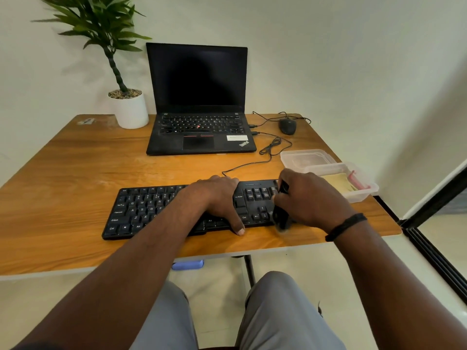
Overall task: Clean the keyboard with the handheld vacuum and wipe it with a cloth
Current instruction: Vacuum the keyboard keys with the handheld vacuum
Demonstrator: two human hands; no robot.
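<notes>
A black keyboard lies near the front edge of the wooden table. My left hand lies flat across its middle, fingers straight, thumb over the front rim. My right hand grips a small black handheld vacuum over the keyboard's right end; the vacuum is blurred and partly hidden by my fingers. A yellow cloth lies in a clear plastic tub just right of the keyboard.
A black laptop stands open at the back, with a potted plant to its left and a black mouse with cables to its right. A clear lid lies behind the tub. The table's right edge is close to the tub.
</notes>
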